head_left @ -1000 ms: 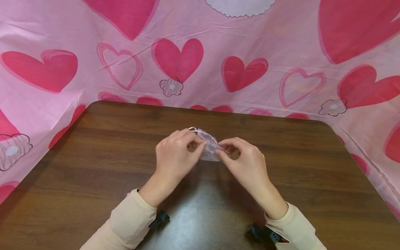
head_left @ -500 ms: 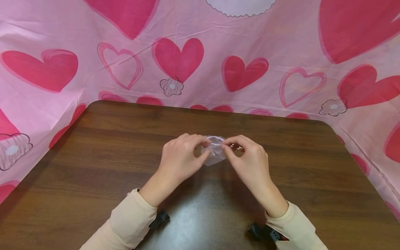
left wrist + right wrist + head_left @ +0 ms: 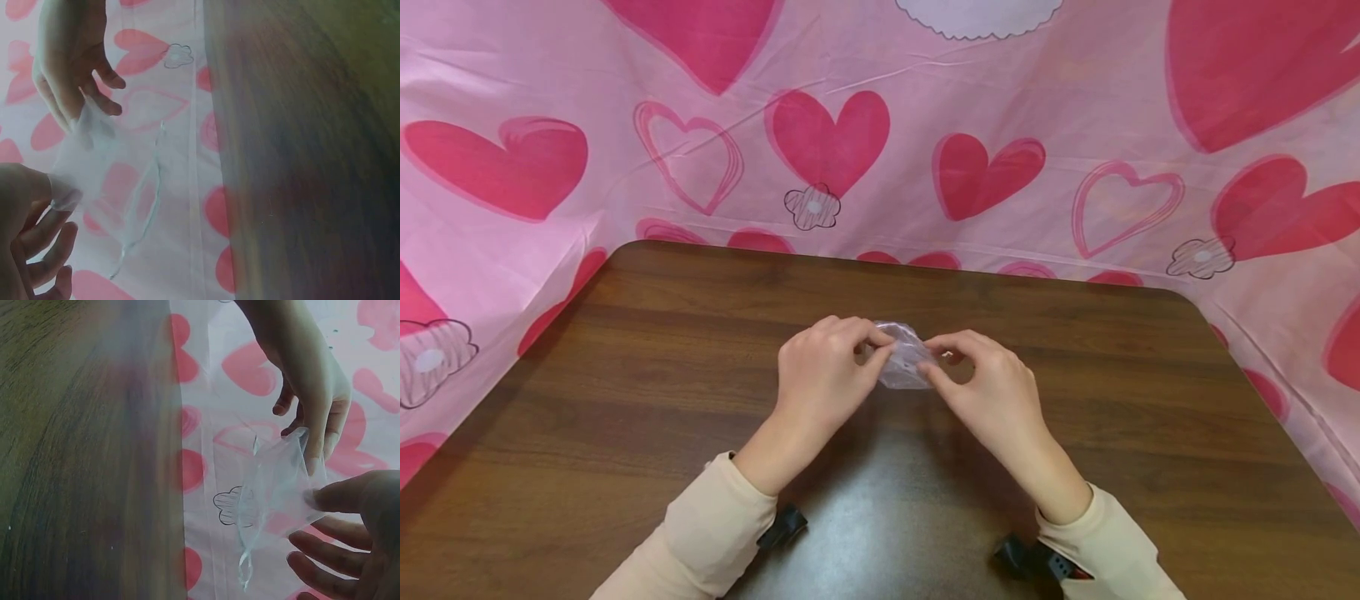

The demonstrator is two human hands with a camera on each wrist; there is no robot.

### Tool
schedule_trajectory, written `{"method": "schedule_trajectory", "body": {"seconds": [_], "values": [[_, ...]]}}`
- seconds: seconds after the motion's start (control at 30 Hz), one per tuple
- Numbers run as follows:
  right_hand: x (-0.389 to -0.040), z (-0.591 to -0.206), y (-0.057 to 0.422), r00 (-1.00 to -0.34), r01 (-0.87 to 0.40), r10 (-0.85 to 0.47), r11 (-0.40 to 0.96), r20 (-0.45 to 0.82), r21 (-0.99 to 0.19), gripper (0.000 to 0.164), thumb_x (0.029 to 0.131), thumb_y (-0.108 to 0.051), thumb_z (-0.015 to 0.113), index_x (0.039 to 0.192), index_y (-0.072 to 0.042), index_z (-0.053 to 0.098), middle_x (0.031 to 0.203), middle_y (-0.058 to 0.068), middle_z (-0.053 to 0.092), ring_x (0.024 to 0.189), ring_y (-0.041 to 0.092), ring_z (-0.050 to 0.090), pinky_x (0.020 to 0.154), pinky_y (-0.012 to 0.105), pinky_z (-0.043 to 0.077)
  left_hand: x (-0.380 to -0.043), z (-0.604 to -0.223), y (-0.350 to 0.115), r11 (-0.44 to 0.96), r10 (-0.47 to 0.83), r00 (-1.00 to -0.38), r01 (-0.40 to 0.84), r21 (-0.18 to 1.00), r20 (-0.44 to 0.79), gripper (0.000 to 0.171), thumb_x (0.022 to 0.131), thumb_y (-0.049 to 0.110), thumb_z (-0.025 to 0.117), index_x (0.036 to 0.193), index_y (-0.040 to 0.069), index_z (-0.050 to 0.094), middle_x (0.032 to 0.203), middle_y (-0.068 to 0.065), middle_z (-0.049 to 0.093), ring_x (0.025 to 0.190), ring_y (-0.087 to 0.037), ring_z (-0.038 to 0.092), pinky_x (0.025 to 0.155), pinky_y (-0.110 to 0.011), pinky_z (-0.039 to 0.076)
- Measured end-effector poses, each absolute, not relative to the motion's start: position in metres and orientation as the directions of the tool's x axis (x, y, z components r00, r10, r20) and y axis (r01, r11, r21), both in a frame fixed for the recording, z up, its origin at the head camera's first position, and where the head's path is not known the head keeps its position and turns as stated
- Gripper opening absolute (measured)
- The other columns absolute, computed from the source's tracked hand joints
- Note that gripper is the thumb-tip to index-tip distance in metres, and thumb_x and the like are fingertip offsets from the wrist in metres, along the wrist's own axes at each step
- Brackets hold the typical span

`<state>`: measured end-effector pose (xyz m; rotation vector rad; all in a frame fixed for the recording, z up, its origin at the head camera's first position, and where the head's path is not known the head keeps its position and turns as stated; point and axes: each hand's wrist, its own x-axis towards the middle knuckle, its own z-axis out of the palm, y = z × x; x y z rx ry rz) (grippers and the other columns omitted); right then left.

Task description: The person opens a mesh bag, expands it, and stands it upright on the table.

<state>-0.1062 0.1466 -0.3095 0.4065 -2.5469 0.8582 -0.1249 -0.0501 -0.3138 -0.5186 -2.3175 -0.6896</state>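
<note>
Sheer pouch (image 3: pixel 904 368) was already lifted, pinched by the left hand (image 3: pixel 822 368) and right hand (image 3: pixel 996 387); its drawstring (image 3: pixel 158 167) seemed not yet tightened.

A brown wood-grained table (image 3: pixel 625 350) is filling the near part of the scene, its far corners curving and its near middle catching a pale glare. Pink cloth (image 3: pixel 587 67) is standing behind the table's far edge and running along its left and right sides, creasing in places. Red hearts (image 3: pixel 497 171) and heart outlines (image 3: pixel 688 158) are dotting the cloth, grey scribbled flowers (image 3: pixel 812 207) are sitting among them, and a white scalloped shape (image 3: pixel 979 15) is showing at the far top.
</note>
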Motion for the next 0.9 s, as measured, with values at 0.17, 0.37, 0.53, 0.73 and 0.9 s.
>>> {"method": "schedule_trajectory", "body": {"seconds": [0.17,0.37,0.53,0.73,0.9], "values": [[-0.1071,-0.3107,0.1473,-0.862,-0.397,-0.128,0.771,0.49,-0.498,0.015,0.083,-0.019,0.08,0.098,-0.016,0.077,0.087,-0.004,0.071,0.077,0.015,0.065,0.056,0.037,0.043,-0.1256,-0.3138,-0.0502,0.787,0.159,-0.703,0.514,0.342,0.693,0.005,0.081,0.022,0.081,0.08,0.023,0.076,0.067,0.009,0.066,0.06,-0.01,0.055,0.046,-0.031,0.039],[-0.1075,-0.3089,0.1465,-0.837,-0.413,-0.107,0.767,0.537,-0.491,0.007,0.084,-0.016,0.08,0.091,-0.015,0.079,0.086,-0.004,0.072,0.081,0.018,0.069,0.062,0.04,0.048,-0.1268,-0.3155,-0.0499,0.794,0.177,-0.702,0.516,0.322,0.69,0.006,0.08,0.021,0.08,0.08,0.023,0.075,0.065,0.011,0.064,0.06,-0.009,0.056,0.047,-0.03,0.04],[-0.1073,-0.3085,0.1461,-0.833,-0.411,-0.098,0.769,0.545,-0.489,0.007,0.081,-0.016,0.082,0.087,-0.015,0.079,0.087,-0.005,0.073,0.084,0.018,0.069,0.064,0.041,0.049,-0.1269,-0.3162,-0.0498,0.785,0.195,-0.697,0.533,0.316,0.69,0.01,0.078,0.023,0.083,0.082,0.024,0.074,0.064,0.011,0.06,0.06,-0.008,0.054,0.047,-0.028,0.039],[-0.1064,-0.3092,0.1467,-0.817,-0.419,-0.094,0.774,0.569,-0.474,0.011,0.078,-0.014,0.085,0.085,-0.014,0.077,0.086,0.0,0.073,0.084,0.021,0.069,0.062,0.042,0.049,-0.1262,-0.3162,-0.0498,0.775,0.223,-0.684,0.557,0.299,0.695,0.014,0.076,0.022,0.085,0.087,0.024,0.075,0.07,0.012,0.062,0.065,-0.009,0.055,0.049,-0.029,0.041],[-0.1066,-0.3095,0.1465,-0.804,-0.429,-0.094,0.776,0.587,-0.463,0.014,0.076,-0.012,0.086,0.082,-0.014,0.074,0.087,0.0,0.073,0.085,0.022,0.069,0.064,0.043,0.05,-0.1251,-0.3153,-0.0484,0.774,0.251,-0.673,0.571,0.273,0.695,0.013,0.078,0.027,0.083,0.089,0.024,0.077,0.075,0.012,0.063,0.067,-0.009,0.055,0.05,-0.029,0.042]]}}
